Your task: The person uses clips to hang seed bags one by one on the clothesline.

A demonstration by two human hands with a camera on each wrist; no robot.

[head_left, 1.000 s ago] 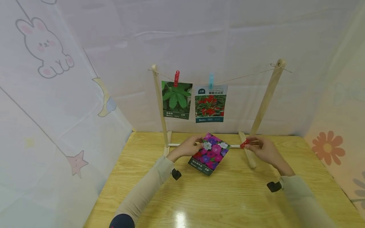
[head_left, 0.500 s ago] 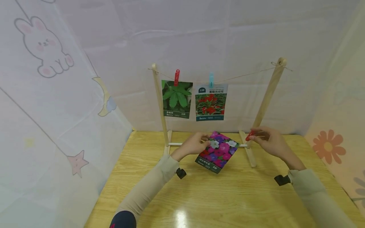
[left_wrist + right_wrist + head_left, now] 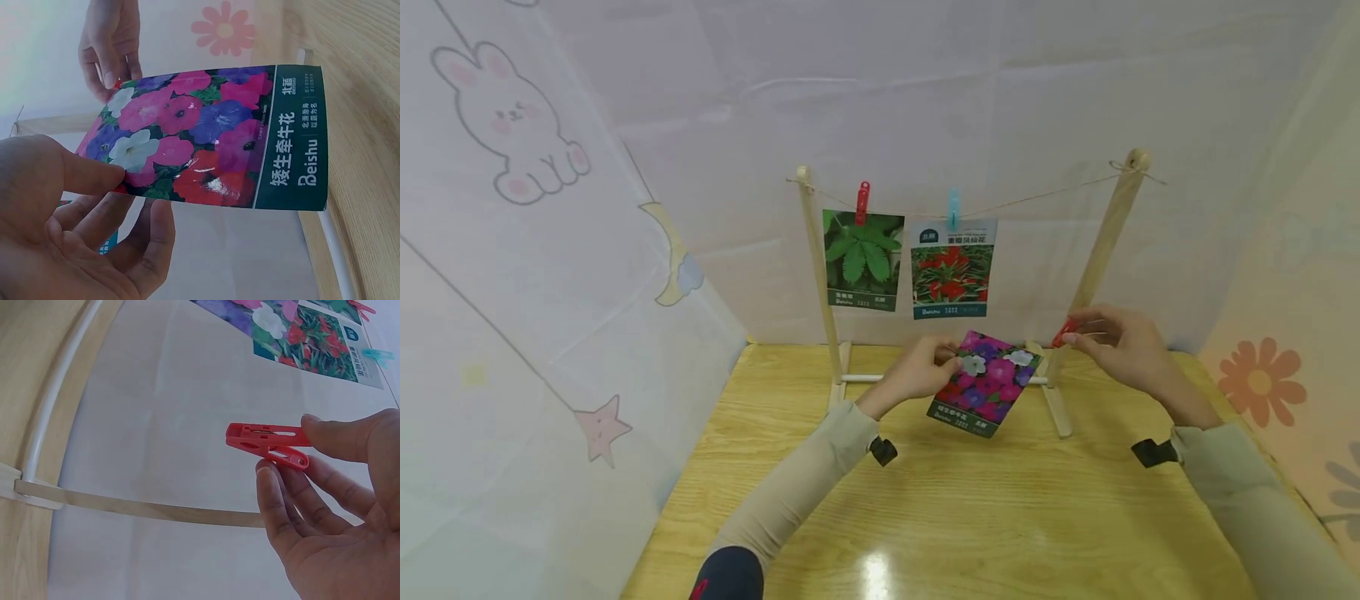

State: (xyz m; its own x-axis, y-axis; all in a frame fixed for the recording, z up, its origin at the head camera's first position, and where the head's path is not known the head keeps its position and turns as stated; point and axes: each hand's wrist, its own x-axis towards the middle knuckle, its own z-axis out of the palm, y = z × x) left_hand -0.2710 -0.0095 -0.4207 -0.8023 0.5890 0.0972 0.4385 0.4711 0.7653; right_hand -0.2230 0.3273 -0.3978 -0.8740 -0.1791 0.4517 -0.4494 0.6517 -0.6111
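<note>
My left hand (image 3: pixel 921 367) pinches one edge of a seed packet (image 3: pixel 985 385) printed with pink, purple and white flowers. In the left wrist view the thumb lies on the front of the packet (image 3: pixel 194 137), with the fingers behind it. The packet is tilted, in the air above the table. To its right, my right hand (image 3: pixel 1123 346) pinches a red clothespin (image 3: pixel 269 440) between thumb and fingers. Two packets hang from a string: a green-leaf packet (image 3: pixel 863 260) under a red clothespin (image 3: pixel 862 202), and a red-flower packet (image 3: pixel 952 271) under a light-blue clothespin (image 3: pixel 953 208).
The string (image 3: pixel 1037 200) sags between a left wooden post (image 3: pixel 820 275) and a right wooden post (image 3: pixel 1108 237). A white rod (image 3: pixel 861 378) joins their feet low down. The stand is at the back of the wooden table (image 3: pixel 925 517), before a pale cloth backdrop (image 3: pixel 880 100).
My left hand has carried the flower packet right and slightly up. The right hand has also risen and moved right with its red clothespin. The hanging packets stay in place.
</note>
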